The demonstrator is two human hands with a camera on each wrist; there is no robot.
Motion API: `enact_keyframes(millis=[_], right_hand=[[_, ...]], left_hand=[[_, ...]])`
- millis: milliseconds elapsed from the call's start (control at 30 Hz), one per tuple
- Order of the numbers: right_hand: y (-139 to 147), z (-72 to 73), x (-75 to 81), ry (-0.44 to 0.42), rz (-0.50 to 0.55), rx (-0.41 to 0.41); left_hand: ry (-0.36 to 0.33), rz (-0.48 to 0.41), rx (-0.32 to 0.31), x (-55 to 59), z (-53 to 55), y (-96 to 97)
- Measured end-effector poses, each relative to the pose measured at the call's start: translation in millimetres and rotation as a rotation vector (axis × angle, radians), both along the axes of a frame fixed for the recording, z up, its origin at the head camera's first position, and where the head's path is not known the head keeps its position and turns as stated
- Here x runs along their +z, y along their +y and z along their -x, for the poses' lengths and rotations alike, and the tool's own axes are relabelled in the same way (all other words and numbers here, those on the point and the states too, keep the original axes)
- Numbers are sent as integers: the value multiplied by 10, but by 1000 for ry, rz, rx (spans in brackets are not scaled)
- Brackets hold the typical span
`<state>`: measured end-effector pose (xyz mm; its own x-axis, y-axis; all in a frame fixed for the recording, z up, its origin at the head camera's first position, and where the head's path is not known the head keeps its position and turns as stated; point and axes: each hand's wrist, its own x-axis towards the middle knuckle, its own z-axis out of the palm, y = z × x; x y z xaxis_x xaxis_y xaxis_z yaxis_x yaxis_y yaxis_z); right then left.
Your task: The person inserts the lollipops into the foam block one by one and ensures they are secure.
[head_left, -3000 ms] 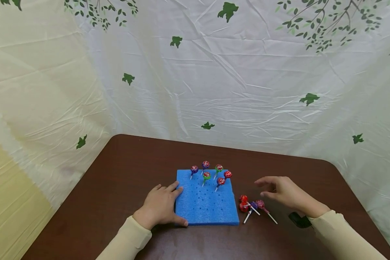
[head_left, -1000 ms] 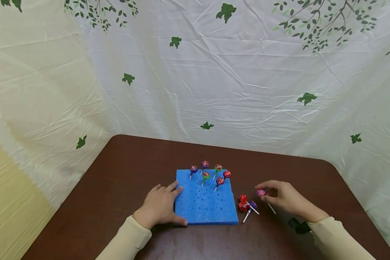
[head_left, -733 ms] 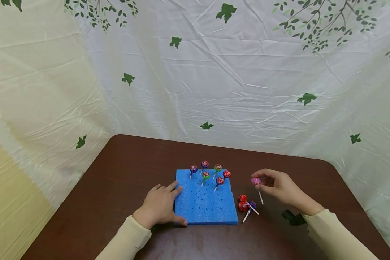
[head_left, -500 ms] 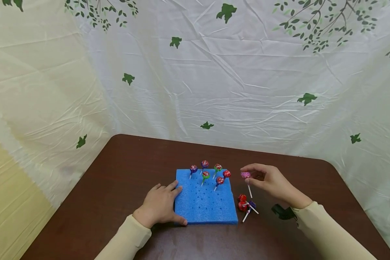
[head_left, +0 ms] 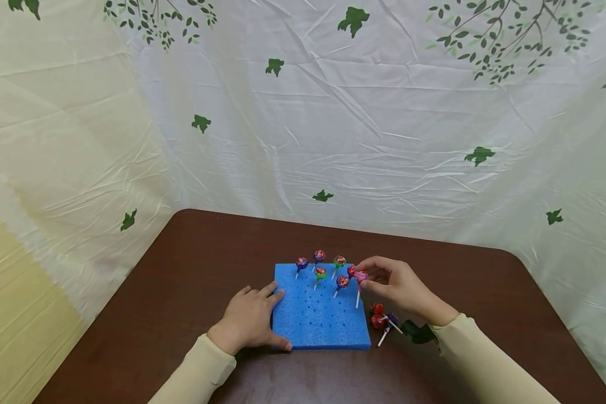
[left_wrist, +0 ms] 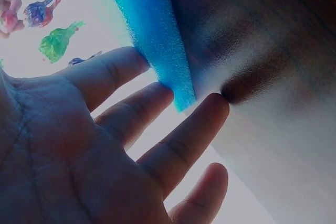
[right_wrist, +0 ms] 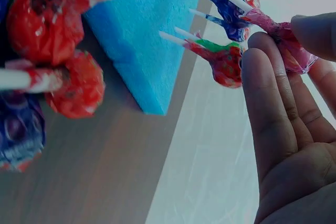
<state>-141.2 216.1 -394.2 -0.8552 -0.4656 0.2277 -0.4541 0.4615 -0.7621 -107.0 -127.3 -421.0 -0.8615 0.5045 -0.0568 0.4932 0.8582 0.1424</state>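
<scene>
My right hand (head_left: pixel 396 283) pinches a pink-wrapped lollipop (head_left: pixel 361 276) by its candy end. Its white stick points down over the right edge of a blue foam block (head_left: pixel 323 335) dotted with small holes. The right wrist view shows the pink wrapper (right_wrist: pixel 294 53) between thumb and fingers. My left hand (head_left: pixel 249 320) lies with spread fingers along the block's left side, its fingertips at the edge. Upright in the block's far part stand several lollipops, among them a green one (head_left: pixel 321 273), a purple one (head_left: pixel 302 263) and a red-topped one (head_left: pixel 342 281).
Right of the block, two red lollipops (head_left: pixel 377 321) and a purple one (head_left: pixel 393 318) lie in a small crossed pile on the brown table (head_left: pixel 222 241). A pale curtain (head_left: pixel 262 140) with printed leaves hangs behind the table.
My right hand has taken the pink lollipop from the loose pile, lifted it and carried it left to the block's right edge. My left hand has stayed in place.
</scene>
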Motion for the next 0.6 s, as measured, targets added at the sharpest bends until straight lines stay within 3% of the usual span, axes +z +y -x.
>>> enact_keyframes(millis=[600], right_hand=[[-68,-82,-81,0,-20,-7]], left_hand=[[21,19,-4,-43,15,4]])
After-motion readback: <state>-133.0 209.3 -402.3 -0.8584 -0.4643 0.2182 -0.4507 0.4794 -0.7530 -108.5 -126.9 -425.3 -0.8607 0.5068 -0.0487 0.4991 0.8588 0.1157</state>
